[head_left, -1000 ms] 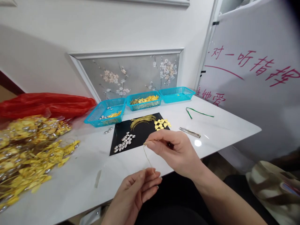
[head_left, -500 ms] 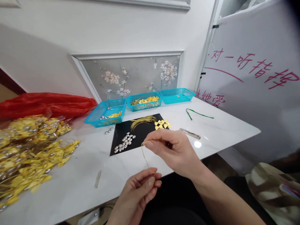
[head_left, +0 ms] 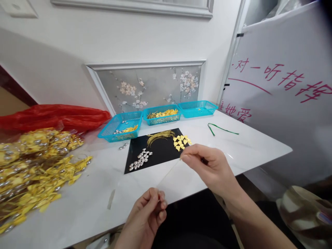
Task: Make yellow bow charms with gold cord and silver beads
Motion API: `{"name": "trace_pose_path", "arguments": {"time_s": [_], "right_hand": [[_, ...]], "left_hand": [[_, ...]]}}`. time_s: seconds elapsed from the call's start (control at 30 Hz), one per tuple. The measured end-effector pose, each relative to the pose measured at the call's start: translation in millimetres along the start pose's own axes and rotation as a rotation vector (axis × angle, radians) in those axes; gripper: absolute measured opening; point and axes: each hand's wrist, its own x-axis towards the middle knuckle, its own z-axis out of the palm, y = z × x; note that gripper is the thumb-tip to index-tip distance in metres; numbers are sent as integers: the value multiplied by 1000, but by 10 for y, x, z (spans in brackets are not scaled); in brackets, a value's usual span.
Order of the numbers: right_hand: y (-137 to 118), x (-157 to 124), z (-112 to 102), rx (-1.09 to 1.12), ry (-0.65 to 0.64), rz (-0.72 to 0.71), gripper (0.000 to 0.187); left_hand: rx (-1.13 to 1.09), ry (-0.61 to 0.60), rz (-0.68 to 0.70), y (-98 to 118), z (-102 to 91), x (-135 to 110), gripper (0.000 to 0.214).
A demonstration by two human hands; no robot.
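A thin gold cord (head_left: 168, 173) is stretched on a slant between my two hands over the table's front part. My right hand (head_left: 214, 167) pinches its upper end between thumb and forefinger. Lower down, my left hand (head_left: 148, 211) closes thumb and forefinger on the other end. Beyond them lies a black mat (head_left: 160, 154) bearing silver beads (head_left: 141, 159), a bundle of gold cords (head_left: 160, 136) and small yellow petal-like pieces (head_left: 178, 141). The right hand is close to the yellow pieces but looks apart from them.
Three blue baskets (head_left: 120, 136) stand along the wall. Bagged yellow-and-silver strands (head_left: 46, 173) and red mesh (head_left: 54, 116) cover the left side. A green tie (head_left: 223, 128) lies right, loose beads (head_left: 123, 146) left of the mat. The white table's edge (head_left: 259, 166) is at right.
The cord has gone from a slack curve to a straight line. My hands have moved apart, the right one rightward and the left one leftward. The metal snips are now hidden by the right hand.
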Motion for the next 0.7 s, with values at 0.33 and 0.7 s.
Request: {"name": "trace_pose_path", "arguments": {"time_s": [0.33, 0.7], "right_hand": [[408, -449, -24, -271, -160, 56, 27], [517, -544, 122, -452, -314, -62, 27]], "left_hand": [[-277, 36, 118, 347, -70, -69, 15], [-185, 62, 208, 457, -133, -42, 19]]}}
